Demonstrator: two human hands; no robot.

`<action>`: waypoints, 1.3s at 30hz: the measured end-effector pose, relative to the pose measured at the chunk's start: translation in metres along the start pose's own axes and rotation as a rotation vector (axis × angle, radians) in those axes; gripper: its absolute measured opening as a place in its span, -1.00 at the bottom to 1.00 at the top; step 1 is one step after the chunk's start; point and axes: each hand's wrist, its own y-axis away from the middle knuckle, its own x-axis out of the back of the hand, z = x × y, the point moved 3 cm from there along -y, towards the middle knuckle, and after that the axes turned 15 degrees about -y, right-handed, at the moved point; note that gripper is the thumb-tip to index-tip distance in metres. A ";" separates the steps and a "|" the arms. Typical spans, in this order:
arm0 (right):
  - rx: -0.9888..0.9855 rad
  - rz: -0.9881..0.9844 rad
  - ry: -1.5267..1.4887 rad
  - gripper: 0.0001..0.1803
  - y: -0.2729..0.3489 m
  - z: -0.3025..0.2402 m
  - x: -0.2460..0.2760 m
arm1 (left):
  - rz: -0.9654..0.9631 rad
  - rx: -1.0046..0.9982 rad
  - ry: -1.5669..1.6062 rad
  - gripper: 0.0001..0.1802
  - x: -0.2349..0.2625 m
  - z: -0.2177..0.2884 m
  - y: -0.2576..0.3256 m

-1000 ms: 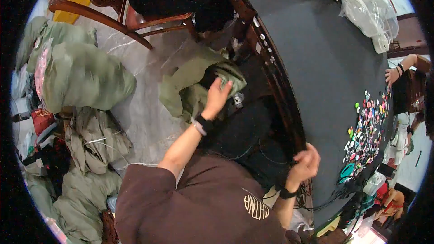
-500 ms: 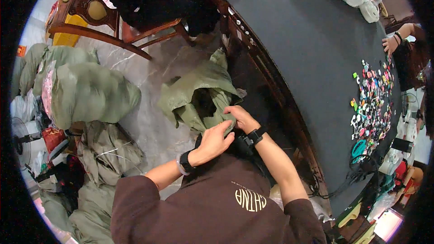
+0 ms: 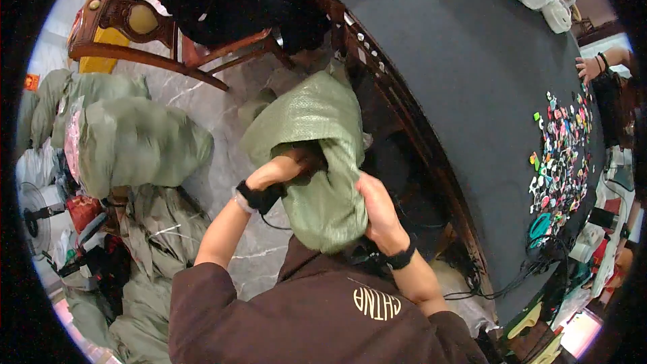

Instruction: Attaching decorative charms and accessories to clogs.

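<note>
"Where's the green sack (image 3: pixel 317 111)?"

"Between the left hand (image 3: pixel 271 172) and the right hand (image 3: pixel 382 216), its mouth gaping."

"And the fingers?"

"The left ones are hidden inside the mouth, so I can't tell whether they're closed; the right ones are clamped on the sack's right side."

"Any room?"

"Leftward, grey floor (image 3: pixel 228 125) stretches to some bulging sacks (image 3: pixel 138 148); rightward, the tabletop (image 3: pixel 458 81) has its curved edge near the right hand."
</note>
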 end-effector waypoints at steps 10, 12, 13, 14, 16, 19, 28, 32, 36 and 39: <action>0.092 0.101 -0.150 -0.60 0.019 -0.009 0.024 | 0.362 -0.197 -0.266 -0.58 0.075 -0.066 -0.073; 0.097 0.094 -0.147 -0.60 0.020 -0.012 0.027 | 0.372 -0.131 -0.231 -0.58 0.084 -0.087 -0.071; 0.097 0.101 -0.136 -0.60 0.021 -0.015 0.026 | 0.380 -0.098 -0.215 -0.59 0.082 -0.091 -0.069; 0.096 0.108 -0.124 -0.60 0.023 -0.016 0.027 | 0.388 -0.063 -0.198 -0.59 0.081 -0.096 -0.065; 0.081 0.091 -0.150 -0.61 0.024 -0.013 0.029 | 0.406 0.001 -0.173 -0.60 0.076 -0.104 -0.054; 0.038 0.042 -0.163 -0.60 0.026 -0.008 0.027 | 0.436 0.098 -0.140 -0.61 0.059 -0.095 -0.062; 0.045 0.069 0.063 -0.56 0.074 0.007 0.046 | 0.440 0.091 -0.072 -0.64 -0.005 -0.070 -0.064; 0.110 0.095 0.198 -0.63 0.080 0.007 0.050 | 0.359 0.007 -0.040 -0.66 -0.041 -0.052 -0.062; 0.115 0.079 0.278 -0.74 0.073 0.003 0.049 | 0.313 0.024 0.007 -0.67 -0.042 -0.074 -0.058; 0.154 0.093 0.267 -0.78 0.059 0.005 0.058 | 0.301 0.074 0.060 -0.68 -0.044 -0.087 -0.052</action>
